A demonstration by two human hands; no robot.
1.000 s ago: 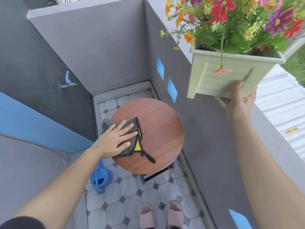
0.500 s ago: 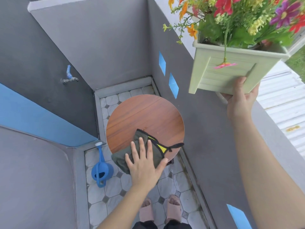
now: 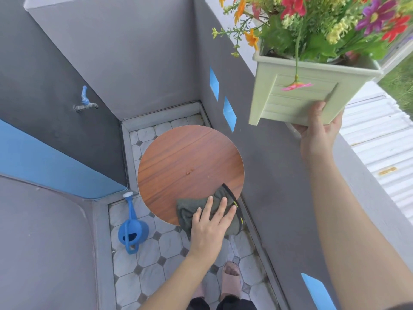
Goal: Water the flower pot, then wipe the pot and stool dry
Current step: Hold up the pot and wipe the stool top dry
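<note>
Our left hand (image 3: 209, 229) flat, fingers spread, pressing cloth (image 3: 220, 198) on stool (image 3: 178, 162) at five o'clock, our right hand (image 3: 318, 133) clasping flower pot (image 3: 297, 98) from below

Grey walls (image 3: 134, 63) with blue diamond marks (image 3: 229, 114); tap (image 3: 85, 104) on left wall. Pale octagonal floor tiles (image 3: 167, 245). Even daylight.

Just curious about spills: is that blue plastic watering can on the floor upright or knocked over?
Upright. The blue plastic watering can stands on the tiled floor, spout up, beside the stool.
</note>
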